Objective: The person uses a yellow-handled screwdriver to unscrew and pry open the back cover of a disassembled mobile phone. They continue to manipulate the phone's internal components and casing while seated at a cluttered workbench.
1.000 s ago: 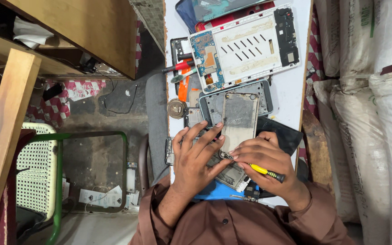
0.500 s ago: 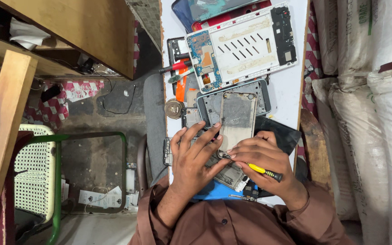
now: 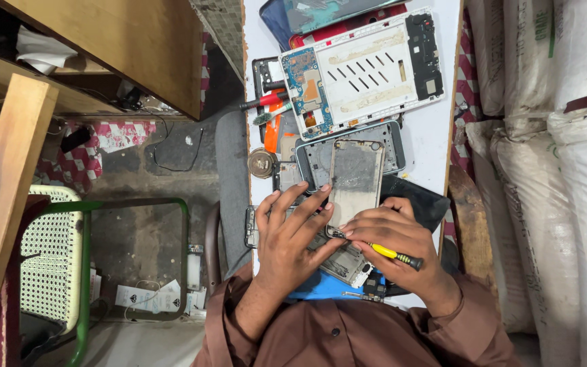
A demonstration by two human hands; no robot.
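Observation:
My left hand [image 3: 290, 234] lies flat with spread fingers on an opened phone chassis [image 3: 344, 261] on the white table [image 3: 429, 139]. My right hand [image 3: 395, 248] grips a small yellow-handled screwdriver [image 3: 387, 251], its tip touching the chassis near my left fingertips. A grey metal phone back plate [image 3: 354, 177] lies just beyond my fingers, on top of a dark phone frame [image 3: 392, 146].
A large white tablet frame with a blue circuit board [image 3: 361, 71] lies farther up the table. A red-handled tool [image 3: 261, 103], a round metal part [image 3: 262, 163] and a blue mat [image 3: 321, 285] are nearby. White sacks [image 3: 552, 170] stand at the right; a green chair [image 3: 56, 251] stands at the left.
The hands stay on the phone chassis with only slight finger shifts; the screwdriver remains at the same spot.

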